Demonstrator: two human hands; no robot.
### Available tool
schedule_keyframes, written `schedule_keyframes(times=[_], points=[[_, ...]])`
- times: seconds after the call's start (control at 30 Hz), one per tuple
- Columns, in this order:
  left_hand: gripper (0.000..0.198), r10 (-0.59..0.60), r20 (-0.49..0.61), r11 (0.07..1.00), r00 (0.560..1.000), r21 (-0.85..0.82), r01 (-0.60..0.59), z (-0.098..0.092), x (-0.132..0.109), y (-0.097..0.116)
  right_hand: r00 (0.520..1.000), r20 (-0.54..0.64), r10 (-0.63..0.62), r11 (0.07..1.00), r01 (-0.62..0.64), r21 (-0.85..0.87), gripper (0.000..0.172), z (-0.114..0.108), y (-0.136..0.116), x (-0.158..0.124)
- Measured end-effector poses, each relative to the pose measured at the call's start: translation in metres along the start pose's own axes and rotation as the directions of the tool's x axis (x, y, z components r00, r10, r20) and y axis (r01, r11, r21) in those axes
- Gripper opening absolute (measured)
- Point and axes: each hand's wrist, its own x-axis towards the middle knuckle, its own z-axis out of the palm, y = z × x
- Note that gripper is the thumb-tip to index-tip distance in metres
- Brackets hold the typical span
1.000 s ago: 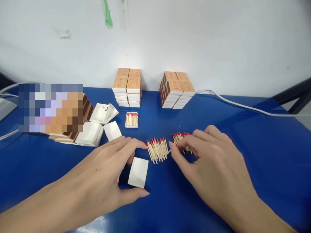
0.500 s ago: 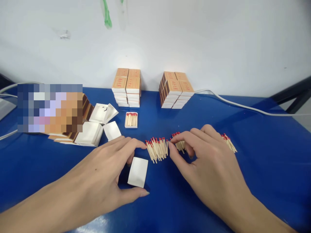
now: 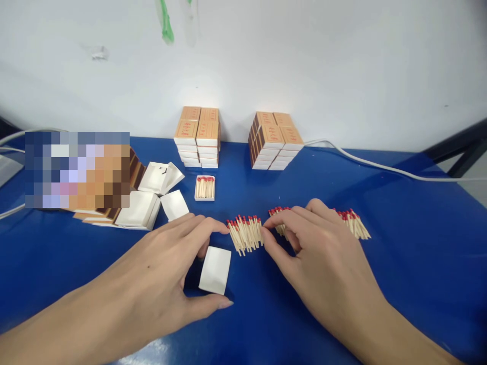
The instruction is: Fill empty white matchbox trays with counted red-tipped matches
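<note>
Right hand [image 3: 321,246] had nudged in, thumb and forefinger nearly together at the match pile's [image 3: 245,234] right edge; grip unclear. Slanted stray now lined up, pile tidier. Pile lay on blue table [image 3: 418,253] between hands. Left hand [image 3: 171,263] spread around white box [image 3: 215,270].

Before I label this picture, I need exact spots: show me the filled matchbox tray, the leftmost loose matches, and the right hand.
Filled matchbox tray [image 3: 204,198], head view: near wall.
Leftmost loose matches [image 3: 245,234], head view: middle of the pile.
Right hand [image 3: 322,247], head view: back of the hand.
</note>
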Motion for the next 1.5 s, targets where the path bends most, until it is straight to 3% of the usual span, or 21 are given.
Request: schedule_keyframes(times=[0.1,0.27,0.6,1.07,1.23,1.5], points=[[0.067,0.005,0.001,1.000,1.000,-0.003,-0.005,0.001,0.000,-0.002,1.000,-0.006,0.025,0.999,-0.025,0.033,0.020,-0.003,-0.001,0.001],[0.067,0.006,-0.005,1.000,1.000,-0.023,-0.006,0.004,-0.001,-0.004,0.993,-0.114,0.014,0.996,-0.024,-0.082,0.014,-0.004,0.003,0.002],[0.066,0.004,-0.013,1.000,1.000,-0.019,-0.004,0.002,-0.002,-0.002,0.995,-0.087,0.047,0.988,-0.059,-0.142,0.019,0.000,0.003,0.001],[0.068,-0.012,0.002,1.000,1.000,-0.019,0.012,0.003,-0.003,-0.002,0.997,-0.073,0.038,0.990,-0.047,-0.136,0.005,0.000,0.004,0.002],[0.072,0.018,-0.023,1.000,1.000,-0.012,-0.018,0.006,-0.003,-0.006,0.996,-0.089,-0.020,0.993,0.010,-0.120,0.018,0.005,0.007,0.002],[0.071,-0.001,-0.019,1.000,1.000,-0.010,0.000,0.006,-0.005,-0.007,0.996,-0.089,0.003,0.995,-0.012,-0.098,0.015,0.007,0.007,0.003]])
